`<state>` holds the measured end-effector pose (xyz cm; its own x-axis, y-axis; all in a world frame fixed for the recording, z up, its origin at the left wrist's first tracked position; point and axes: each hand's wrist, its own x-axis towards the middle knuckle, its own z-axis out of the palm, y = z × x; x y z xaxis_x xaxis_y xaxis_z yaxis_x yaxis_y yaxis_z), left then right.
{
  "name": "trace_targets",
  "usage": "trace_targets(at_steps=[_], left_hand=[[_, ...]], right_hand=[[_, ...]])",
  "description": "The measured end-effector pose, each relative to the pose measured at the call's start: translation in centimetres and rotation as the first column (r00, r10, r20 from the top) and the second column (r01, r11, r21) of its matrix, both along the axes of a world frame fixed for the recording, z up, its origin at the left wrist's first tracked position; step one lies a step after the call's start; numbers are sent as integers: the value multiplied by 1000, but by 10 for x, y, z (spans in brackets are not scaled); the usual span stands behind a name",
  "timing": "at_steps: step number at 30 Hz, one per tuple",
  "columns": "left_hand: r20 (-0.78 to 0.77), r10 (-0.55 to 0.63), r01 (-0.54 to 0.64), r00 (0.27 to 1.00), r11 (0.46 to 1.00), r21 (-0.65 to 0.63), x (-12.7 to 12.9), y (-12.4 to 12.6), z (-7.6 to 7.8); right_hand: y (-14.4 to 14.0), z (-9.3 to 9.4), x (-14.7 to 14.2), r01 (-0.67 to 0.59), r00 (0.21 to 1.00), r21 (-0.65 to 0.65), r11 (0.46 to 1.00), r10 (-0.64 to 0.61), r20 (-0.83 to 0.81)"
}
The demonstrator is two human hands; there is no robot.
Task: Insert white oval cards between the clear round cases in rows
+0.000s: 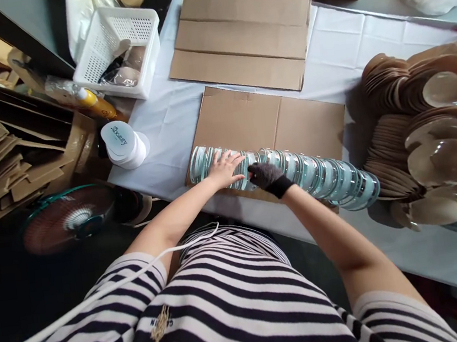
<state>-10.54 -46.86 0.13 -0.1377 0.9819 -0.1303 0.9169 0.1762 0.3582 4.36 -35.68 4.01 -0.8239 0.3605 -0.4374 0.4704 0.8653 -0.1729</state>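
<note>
A long row of clear, round-edged plastic pieces with teal rims [316, 174], nested one against another, lies across the front of a cardboard sheet [241, 108]. Its right end reaches past the sheet. My bare left hand [225, 170] rests on the left part of this row, fingers spread. Just to its right is my right hand [268, 177], in a dark striped glove. Its fingers are curled together against the row; whatever they pinch is hidden.
Stacked beige cup-shaped pieces [390, 129] crowd the table's right side. Another folded cardboard sheet [241, 39] lies farther back. At left stand a white basket [147, 53], a stack of white printed cards [120, 141] and, below the table's edge, a fan [70, 218]. A white cable [102, 294] crosses my left arm.
</note>
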Motion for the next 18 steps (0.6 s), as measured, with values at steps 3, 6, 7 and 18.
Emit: trace_targets(at_steps=[3, 6, 7, 18], left_hand=[[-3, -1, 1, 1000, 1000, 3, 1, 0, 0], [-13, 3, -2, 1000, 1000, 6, 0, -2, 0], [-17, 2, -2, 1000, 1000, 3, -1, -2, 0], [-72, -142, 140, 987, 990, -34, 14, -1, 10]], right_hand=[[-44, -30, 26, -26, 998, -31, 999, 27, 51], [-76, -57, 33, -70, 992, -41, 997, 74, 105], [-79, -60, 33, -71, 991, -51, 996, 76, 111], [124, 2, 186, 772, 628, 371, 515, -706, -327]])
